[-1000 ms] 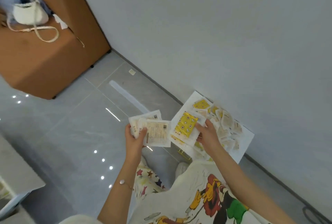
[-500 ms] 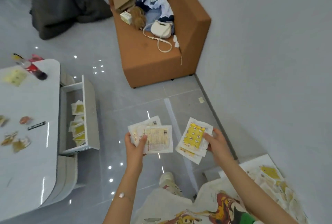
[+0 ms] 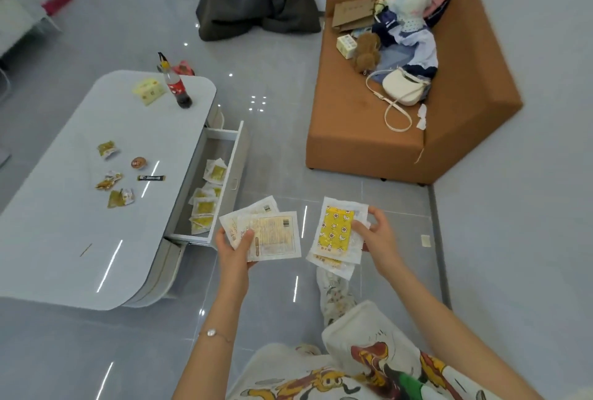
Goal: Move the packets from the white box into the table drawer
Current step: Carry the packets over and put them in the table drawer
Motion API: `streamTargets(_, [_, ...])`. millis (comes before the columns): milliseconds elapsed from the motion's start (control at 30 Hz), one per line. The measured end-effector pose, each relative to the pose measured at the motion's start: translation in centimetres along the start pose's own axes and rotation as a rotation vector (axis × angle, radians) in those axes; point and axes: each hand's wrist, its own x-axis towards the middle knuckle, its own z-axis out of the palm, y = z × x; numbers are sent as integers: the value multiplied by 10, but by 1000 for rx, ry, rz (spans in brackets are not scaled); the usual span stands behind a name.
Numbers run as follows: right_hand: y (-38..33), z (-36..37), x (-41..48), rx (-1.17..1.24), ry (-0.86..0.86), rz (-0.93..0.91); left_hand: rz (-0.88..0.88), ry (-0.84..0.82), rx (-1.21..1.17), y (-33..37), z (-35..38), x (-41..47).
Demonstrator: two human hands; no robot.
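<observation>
Left hand (image 3: 236, 245) gripped fanned packets (image 3: 272, 234), printed backs up, my thumb curled over top one. Right hand (image 3: 377, 236) pinched yellow-faced packets (image 3: 337, 229), my fingers curled round their right edge. Both stacks were held above grey floor (image 3: 272, 149), near front corner of open drawer (image 3: 239, 156) of white table (image 3: 64, 207). Loose packets (image 3: 205, 207) lay inside drawer. Cola bottle (image 3: 176, 87) stood at table's far end.

View swung off the white box by the wall; box out of frame, table (image 3: 57, 207) and open drawer (image 3: 240, 152) now in view. Right hand (image 3: 377, 236) has lifted yellow packets (image 3: 337, 231) clear of the box. Left hand (image 3: 236, 249) with pale packets (image 3: 276, 236) now near the drawer front, over floor.
</observation>
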Motion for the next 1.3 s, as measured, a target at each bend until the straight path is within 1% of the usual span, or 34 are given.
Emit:
streamTargets(267, [-65, 43, 120, -127, -220, -29, 48, 225, -143, 43, 26, 74])
streamTargets(467, [-117, 77, 201, -232, -399, -87, 75, 381, -227, 59, 50, 116])
streamTargets(567, [-138, 101, 233, -256, -466, -80, 67, 449, -276, 65, 55, 135])
streamTargets(800, [-168, 186, 309, -298, -578, -31, 71, 588, -379, 82, 36, 192])
streamTargets(967, [-175, 258, 364, -268, -607, 63, 60, 651, -454, 81, 9, 255])
streamTargets(1200, [-173, 336, 429, -356, -607, 148, -55, 732, -552, 80, -24, 326])
streamTargets(1300, [-160, 366, 454, -466, -638, 176, -120, 809, -581, 75, -39, 351])
